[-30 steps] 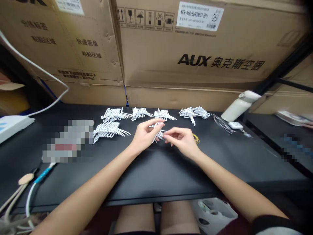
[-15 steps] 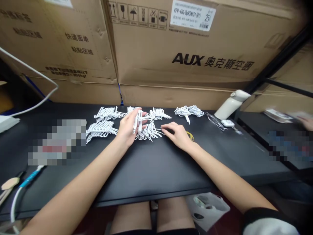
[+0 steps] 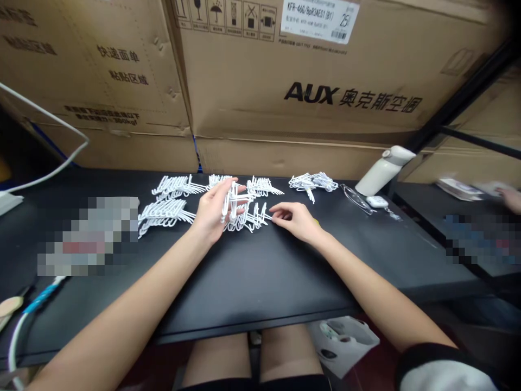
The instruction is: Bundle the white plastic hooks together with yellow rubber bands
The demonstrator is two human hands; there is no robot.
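Note:
My left hand [image 3: 208, 213] is closed around a few white wire hooks [image 3: 231, 203], which hang across its fingers. Just beyond its fingertips lies a pile of the same white bent hooks [image 3: 245, 219], partly hidden by that hand. At this pile's right end, my right hand [image 3: 299, 219] pinches the straight tip of a white hook between thumb and fingers. More hooks are laid in rows: a back-left pile [image 3: 176, 188], a front-left pile [image 3: 163, 213] and a back-right pile [image 3: 262, 187]. Behind my left hand another pile [image 3: 218, 181] shows in part.
Farther right lies a tangled white bundle [image 3: 313, 182]. Beyond it are glasses [image 3: 356, 199], a white earphone case [image 3: 377, 202] and a tilted white bottle [image 3: 380, 172]. Large cardboard boxes [image 3: 309, 122] line the desk's back. A blurred-out object [image 3: 93, 233] lies left. Another person's hand [image 3: 510, 200] shows far right.
The view has shifted slightly. My right hand stays pinched at the front pile, and the hooks near it now stand more upright. My left hand keeps its hold.

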